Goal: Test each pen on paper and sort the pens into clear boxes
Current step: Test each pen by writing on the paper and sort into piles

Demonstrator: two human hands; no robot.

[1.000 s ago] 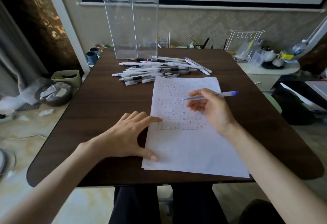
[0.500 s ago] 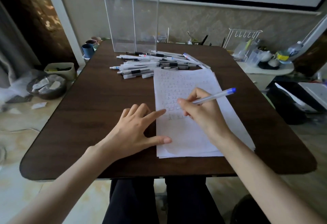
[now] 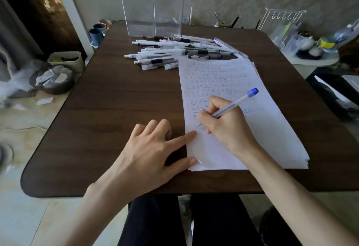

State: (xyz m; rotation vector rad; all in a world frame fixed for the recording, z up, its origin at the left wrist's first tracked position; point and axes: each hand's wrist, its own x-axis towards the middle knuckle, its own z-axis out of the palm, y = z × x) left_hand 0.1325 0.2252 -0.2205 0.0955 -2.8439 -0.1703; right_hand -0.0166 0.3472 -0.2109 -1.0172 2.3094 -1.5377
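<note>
- Now my right hand (image 3: pixel 227 127) grips the clear-barrelled pen with the blue end cap (image 3: pixel 236 106) in a writing hold. Its tip is down on the white stack of paper (image 3: pixel 272 129), just under the lowest row of test marks, where there is blank space.
- My left hand (image 3: pixel 149 148) lies flat with fingers spread. Its forefinger and thumb tips press the paper's left edge, I judge to stop the sheets sliding under the stroke.
- A heap of white and black pens (image 3: pixel 174 51) lies on the dark wooden tabletop (image 3: pixel 116 100), touching the paper's far edge, within easy reach.
- Two tall clear plastic boxes (image 3: pixel 151 3) stand side by side just behind the heap; I make out no pens inside them.
</note>
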